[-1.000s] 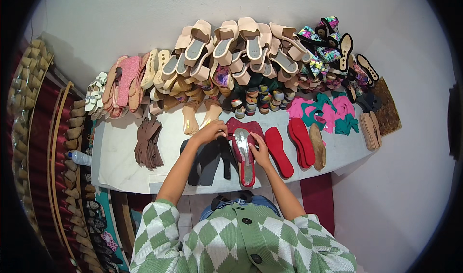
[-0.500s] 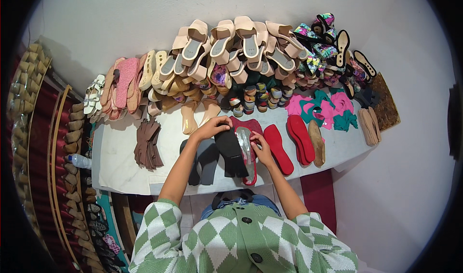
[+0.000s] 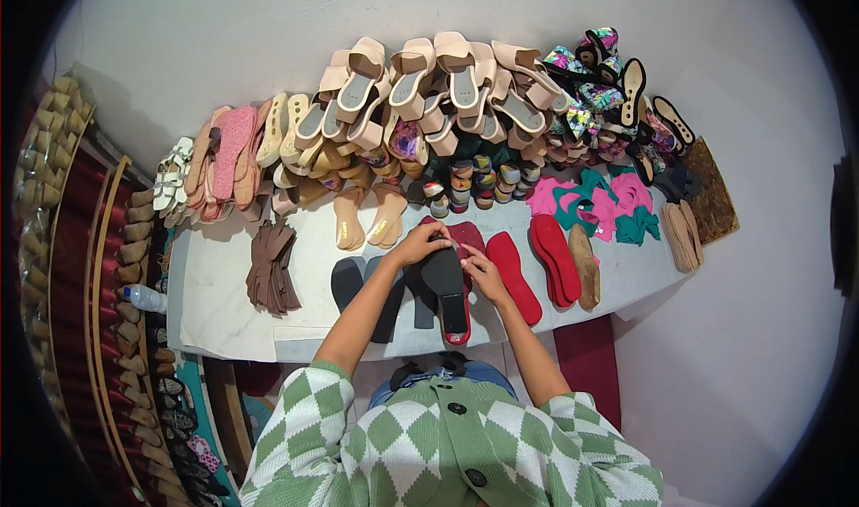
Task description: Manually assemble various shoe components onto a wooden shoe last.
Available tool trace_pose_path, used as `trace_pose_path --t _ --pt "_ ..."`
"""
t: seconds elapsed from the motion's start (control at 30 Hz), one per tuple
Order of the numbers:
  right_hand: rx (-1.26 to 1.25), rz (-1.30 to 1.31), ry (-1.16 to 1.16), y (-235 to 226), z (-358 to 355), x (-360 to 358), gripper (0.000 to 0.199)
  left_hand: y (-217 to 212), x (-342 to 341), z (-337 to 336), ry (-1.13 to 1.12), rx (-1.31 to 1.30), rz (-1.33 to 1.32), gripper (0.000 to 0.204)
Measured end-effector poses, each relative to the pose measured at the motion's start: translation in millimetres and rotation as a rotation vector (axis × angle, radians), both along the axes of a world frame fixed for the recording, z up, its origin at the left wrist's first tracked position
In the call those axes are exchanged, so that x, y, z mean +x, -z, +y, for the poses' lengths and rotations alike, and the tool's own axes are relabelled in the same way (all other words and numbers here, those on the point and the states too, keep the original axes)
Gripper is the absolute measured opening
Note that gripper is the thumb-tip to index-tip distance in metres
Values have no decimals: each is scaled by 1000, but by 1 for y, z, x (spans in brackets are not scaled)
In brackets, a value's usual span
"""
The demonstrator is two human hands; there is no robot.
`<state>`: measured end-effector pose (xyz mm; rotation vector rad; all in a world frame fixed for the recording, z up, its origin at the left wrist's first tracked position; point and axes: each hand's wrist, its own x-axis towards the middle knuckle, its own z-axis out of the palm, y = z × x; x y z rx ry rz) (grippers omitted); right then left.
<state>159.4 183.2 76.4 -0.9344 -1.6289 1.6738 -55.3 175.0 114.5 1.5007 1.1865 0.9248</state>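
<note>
Black sole (image 3: 444,279) shifted right over red sandal (image 3: 457,338); left hand (image 3: 420,244) angled inward, pinching far end; right hand's (image 3: 484,276) grip unclear.

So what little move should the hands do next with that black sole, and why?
I'd probably line up the black sole with the red shoe piece before pressing it down. The left hand holds the sole's far end, the right hand is close by that end, and a red rim peeks past the near end, so the edges may not match.
</note>
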Motion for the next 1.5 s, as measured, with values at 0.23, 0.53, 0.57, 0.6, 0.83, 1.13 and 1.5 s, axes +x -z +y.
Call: trace_pose_path --t 0.23,0.53,0.57,0.6,0.83,1.13,1.5 --pt "109 -16 -15 4 2 7 13 19 13 -12 -215 224 160 23" --pt "61 -15 48 12 3 18 12 47 14 -36 -504 138 -342 40" --pt "53 -15 58 15 4 19 11 51 17 -40 -502 139 -343 40" --pt "54 -15 57 17 4 19 11 55 21 -45 -496 19 -368 39" --pt "-23 62 58 15 6 12 9 62 39 -56 -494 -320 -389 35" --pt "45 109 153 17 -5 7 13 30 52 -62 -557 -280 -573 37" --pt "-59 -4 150 3 -8 0 9 54 45 -51 -575 -155 -526 32"
